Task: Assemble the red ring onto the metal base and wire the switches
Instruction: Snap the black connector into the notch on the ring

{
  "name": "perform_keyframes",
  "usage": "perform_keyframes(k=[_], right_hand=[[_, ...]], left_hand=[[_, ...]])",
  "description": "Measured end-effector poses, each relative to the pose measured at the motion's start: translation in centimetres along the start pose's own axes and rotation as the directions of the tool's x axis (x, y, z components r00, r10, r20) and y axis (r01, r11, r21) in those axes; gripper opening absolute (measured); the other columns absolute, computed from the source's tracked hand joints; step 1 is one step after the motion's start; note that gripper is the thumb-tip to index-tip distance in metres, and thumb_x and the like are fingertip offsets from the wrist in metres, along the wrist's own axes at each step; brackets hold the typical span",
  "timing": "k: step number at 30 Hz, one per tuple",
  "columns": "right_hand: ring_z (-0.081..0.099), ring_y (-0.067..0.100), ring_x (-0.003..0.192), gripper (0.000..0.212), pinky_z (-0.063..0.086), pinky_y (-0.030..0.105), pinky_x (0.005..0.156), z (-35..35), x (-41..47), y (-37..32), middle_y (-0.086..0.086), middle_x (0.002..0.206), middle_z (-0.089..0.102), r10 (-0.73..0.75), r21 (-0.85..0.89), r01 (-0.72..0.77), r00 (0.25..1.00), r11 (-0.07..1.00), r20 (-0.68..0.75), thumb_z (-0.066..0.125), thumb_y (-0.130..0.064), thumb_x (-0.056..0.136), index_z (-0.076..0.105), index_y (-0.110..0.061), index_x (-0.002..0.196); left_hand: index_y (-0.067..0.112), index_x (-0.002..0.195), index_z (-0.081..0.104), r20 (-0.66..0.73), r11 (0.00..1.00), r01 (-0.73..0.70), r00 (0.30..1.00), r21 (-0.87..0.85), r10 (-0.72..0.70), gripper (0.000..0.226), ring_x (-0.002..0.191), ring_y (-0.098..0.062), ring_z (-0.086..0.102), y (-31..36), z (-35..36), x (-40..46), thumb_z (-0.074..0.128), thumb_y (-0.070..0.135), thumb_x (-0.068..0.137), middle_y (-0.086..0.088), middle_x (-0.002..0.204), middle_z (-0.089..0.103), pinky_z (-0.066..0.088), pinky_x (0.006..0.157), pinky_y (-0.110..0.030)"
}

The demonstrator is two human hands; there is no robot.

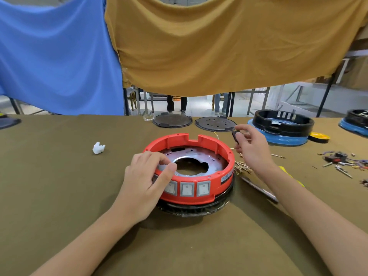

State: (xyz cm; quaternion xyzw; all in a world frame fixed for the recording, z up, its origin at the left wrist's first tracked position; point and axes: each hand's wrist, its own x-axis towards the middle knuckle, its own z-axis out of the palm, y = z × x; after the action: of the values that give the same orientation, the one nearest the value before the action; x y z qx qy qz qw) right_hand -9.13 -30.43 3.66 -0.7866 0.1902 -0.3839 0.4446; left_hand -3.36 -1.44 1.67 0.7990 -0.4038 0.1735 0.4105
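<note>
The red ring (191, 170) sat in the middle of the olive-covered table (59, 196), resting on a dark round stand (199, 210) that showed below its near edge. Inside the ring lay the metal base (201, 159) — a shiny plate with a large middle hole and small holes dotted round it. The ring's far wall had a square notch cut in it, and its near face carried a row of grey switches (187, 189), the leftmost partly hidden.

The left hand (147, 182) gripped the ring's near-left rim, thumb over the top edge and fingers curled inward onto the plate. The right hand (253, 148) hovered just right of the ring, pinching a small black part (235, 135) between thumb and fingertips.

Far right stood a black ring (282, 122) on a blue stand, with something pale inside that could not be made out. Two dark round plates (216, 123) lay at the far edge. A white scrap (98, 148) lay to the left; brass terminals (243, 168) sat just right of the ring, and loose wires (346, 162) farther right.
</note>
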Motion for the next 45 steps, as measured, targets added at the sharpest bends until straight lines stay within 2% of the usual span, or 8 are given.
perform_keyframes(k=[3,6,11,16,21,27,33,45], right_hand=[[0.068,0.013,0.072,0.019,0.056,0.025,0.07,0.3,-0.8,-1.8,0.008,0.098,0.069,0.129,0.457,-0.189,0.979,0.869,0.159,0.058,-0.014,0.099,0.067,-0.019,0.116],[0.067,0.015,0.074,0.033,0.056,0.025,0.072,-0.1,-1.1,-3.3,0.008,0.092,0.068,0.087,0.721,-0.24,0.966,0.649,0.243,0.072,-0.009,0.086,0.065,-0.013,0.118],[0.067,0.02,0.075,0.026,0.055,0.029,0.072,0.5,-2.1,-4.3,0.01,0.098,0.075,0.01,0.577,-0.188,0.955,0.795,0.298,0.062,-0.012,0.097,0.06,-0.013,0.123],[0.064,0.016,0.071,0.026,0.052,0.03,0.068,0.2,-2.2,-5.4,0.01,0.105,0.074,0.002,0.585,-0.213,0.94,0.783,0.34,0.043,-0.027,0.107,0.064,-0.013,0.112],[0.064,0.016,0.071,0.04,0.052,0.03,0.071,0.4,-2.2,-5.6,0.012,0.104,0.075,0.011,0.51,-0.246,0.907,0.824,0.42,0.034,-0.035,0.108,0.062,-0.008,0.117],[0.064,0.011,0.069,0.054,0.053,0.022,0.069,0.2,-1.4,-4.9,0.008,0.092,0.075,0.051,0.434,-0.303,0.863,0.849,0.503,0.034,-0.046,0.104,0.067,-0.005,0.113],[0.065,0.013,0.066,0.043,0.054,0.022,0.062,1.7,1.0,-7.5,0.011,0.084,0.072,0.127,0.245,-0.391,0.718,0.887,0.685,0.045,-0.037,0.104,0.067,-0.001,0.107],[0.064,0.016,0.064,0.041,0.055,0.026,0.07,5.2,-0.6,-7.3,0.016,0.082,0.069,0.022,0.379,-0.406,0.706,0.832,0.708,0.038,-0.026,0.107,0.061,0.007,0.116]], left_hand=[[0.037,0.102,0.062,-0.062,0.987,0.101,0.992,-0.121,-0.109,0.029,0.117,0.004,0.04,-0.4,-0.1,0.3,0.044,0.056,0.09,0.022,0.112,0.05,0.031,0.098,-0.011],[0.033,0.099,0.068,0.024,0.931,0.263,0.964,-0.252,-0.266,0.015,0.126,0.001,0.04,-0.6,-0.2,0.6,0.057,0.025,0.095,0.015,0.122,0.044,0.032,0.108,-0.023],[0.03,0.083,0.067,-0.004,0.945,0.284,0.958,-0.162,-0.288,0.015,0.11,-0.018,0.045,0.6,-1.2,0.4,0.054,0.025,0.079,0.012,0.105,0.045,0.037,0.093,-0.029],[0.025,0.074,0.06,-0.067,0.948,0.287,0.952,-0.135,-0.297,0.011,0.07,-0.006,0.051,0.6,-2.5,2.0,0.054,0.034,0.078,0.004,0.08,0.056,0.039,0.065,-0.031],[0.031,0.095,0.062,0.227,0.901,0.41,0.899,-0.138,-0.375,0.009,0.076,-0.006,0.062,-0.6,-2.4,8.3,0.068,0.031,0.088,0.007,0.093,0.064,0.044,0.061,-0.023],[0.035,0.124,0.052,0.471,0.955,0.284,0.833,0.084,-0.289,0.038,0.092,-0.011,0.067,-2.0,-0.2,9.2,0.048,0.012,0.094,0.009,0.111,0.066,0.054,0.084,-0.034],[0.036,0.109,0.06,0.429,0.96,0.276,0.863,0.041,-0.266,0.02,0.078,-0.007,0.066,-1.9,-0.6,8.7,0.053,0.025,0.094,0.009,0.093,0.068,0.048,0.069,-0.026],[0.038,0.105,0.066,0.164,0.98,-0.006,0.986,-0.197,0.039,0.024,0.083,-0.003,0.067,-0.4,-0.4,8.7,0.072,0.021,0.09,0.02,0.09,0.068,0.048,0.071,-0.011]])
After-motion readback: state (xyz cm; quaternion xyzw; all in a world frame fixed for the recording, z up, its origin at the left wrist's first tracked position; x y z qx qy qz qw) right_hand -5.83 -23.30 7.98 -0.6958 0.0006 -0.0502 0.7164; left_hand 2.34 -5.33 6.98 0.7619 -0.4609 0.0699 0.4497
